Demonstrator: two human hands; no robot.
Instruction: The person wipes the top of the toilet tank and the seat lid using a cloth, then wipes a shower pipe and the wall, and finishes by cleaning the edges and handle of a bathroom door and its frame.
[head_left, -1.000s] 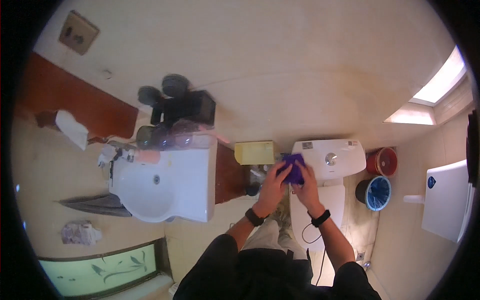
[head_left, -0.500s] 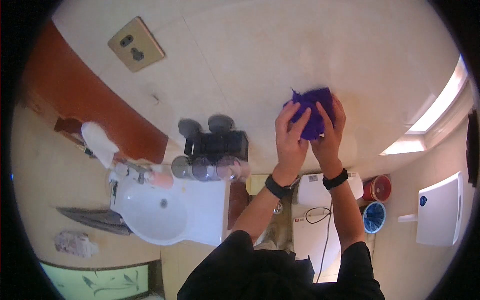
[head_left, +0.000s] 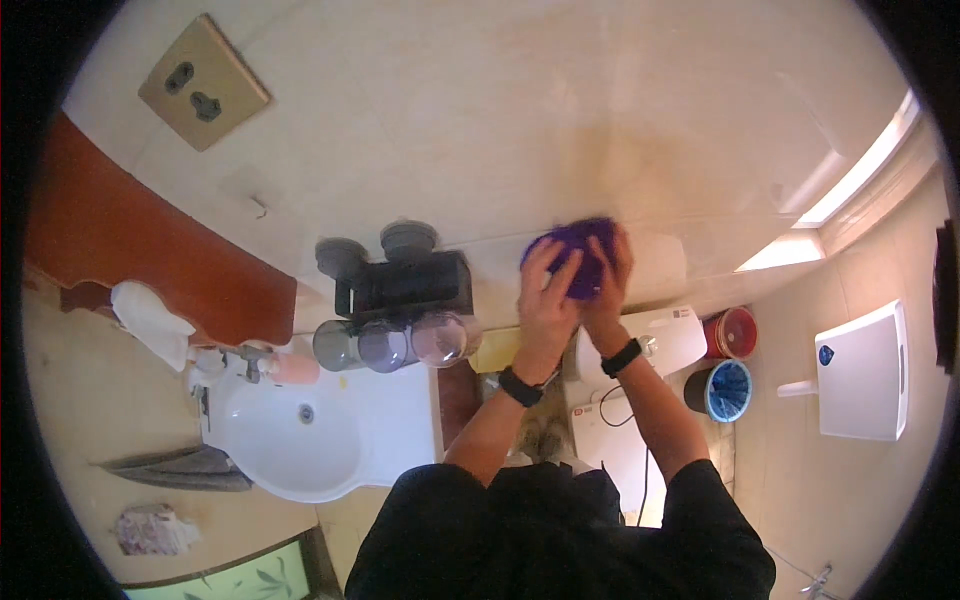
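A bunched purple cloth [head_left: 582,238] is against the pale tiled wall [head_left: 600,120]. My left hand [head_left: 548,305] grips its left side, fingers bent over the fabric. From the right, my right hand [head_left: 608,280] holds the same cloth, its fingers partly blurred. Both hands are close together, with the cloth crumpled between and under the fingers. Each wrist wears a black band. Below my hands is a white toilet [head_left: 655,342], partly covered by my forearms.
Left of my hands, a black wall rack [head_left: 415,285] holds three clear cups. Beneath it is a white washbasin [head_left: 290,435] with a pink bottle [head_left: 296,369]. A red bucket [head_left: 735,330] and a blue-lined bin [head_left: 728,390] stand right of the toilet. A socket plate [head_left: 203,85] is upper left.
My hands and the cloth have come down the wall, closer to the toilet, and appear further left in the picture. The whole view has shifted somewhat. Both hands still hold the cloth.
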